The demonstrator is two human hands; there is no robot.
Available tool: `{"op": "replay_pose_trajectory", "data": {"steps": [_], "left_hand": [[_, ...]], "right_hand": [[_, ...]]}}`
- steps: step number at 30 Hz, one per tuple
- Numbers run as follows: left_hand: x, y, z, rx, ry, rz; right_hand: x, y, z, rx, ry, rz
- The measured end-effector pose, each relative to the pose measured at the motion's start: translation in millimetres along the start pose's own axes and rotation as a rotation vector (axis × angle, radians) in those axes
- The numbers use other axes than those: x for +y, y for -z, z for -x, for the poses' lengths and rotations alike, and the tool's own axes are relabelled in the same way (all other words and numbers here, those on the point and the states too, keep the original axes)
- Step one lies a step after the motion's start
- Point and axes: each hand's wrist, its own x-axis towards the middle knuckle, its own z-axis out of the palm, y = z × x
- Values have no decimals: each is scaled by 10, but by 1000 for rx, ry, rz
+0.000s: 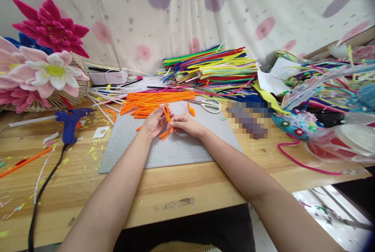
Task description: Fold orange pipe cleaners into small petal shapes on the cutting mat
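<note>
Both hands meet above the grey cutting mat [181, 154], holding a few bent orange pipe cleaners [167, 113]. My left hand [154, 122] pinches the upper looped part. Lower down, my right hand [187, 124] closes on the same piece near its loose ends, which point down to the left. Behind my hands lies a pile of orange pipe cleaners [146, 101]. A small shaped orange piece [191, 109] rests on the mat to the right of the pile, near scissors [211, 106] with pale handles.
A blue glue gun [70, 123] with a black cord lies left. Pipe-cleaner flowers [54, 70] stand at the back left. Bundles of coloured pipe cleaners [211, 64] are heaped behind the mat. A plastic-wrapped red and white container [342, 142] sits right. Yellow scraps litter the left side.
</note>
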Motion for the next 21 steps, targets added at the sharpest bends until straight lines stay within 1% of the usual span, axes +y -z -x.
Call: {"op": "replay_pose_trajectory", "data": {"steps": [3, 10, 16, 18, 21], "left_hand": [[14, -20, 18, 8, 30, -10], [8, 11, -9, -28, -3, 6], [-1, 16, -24, 37, -23, 5], [5, 0, -14, 46, -2, 2], [9, -13, -1, 26, 53, -1]], "right_hand": [[16, 1, 5, -22, -10, -35], [16, 9, 13, -58, -31, -71], [4, 18, 19, -69, -28, -53], [1, 19, 21, -75, -25, -48], [2, 20, 21, -85, -32, -48]]}}
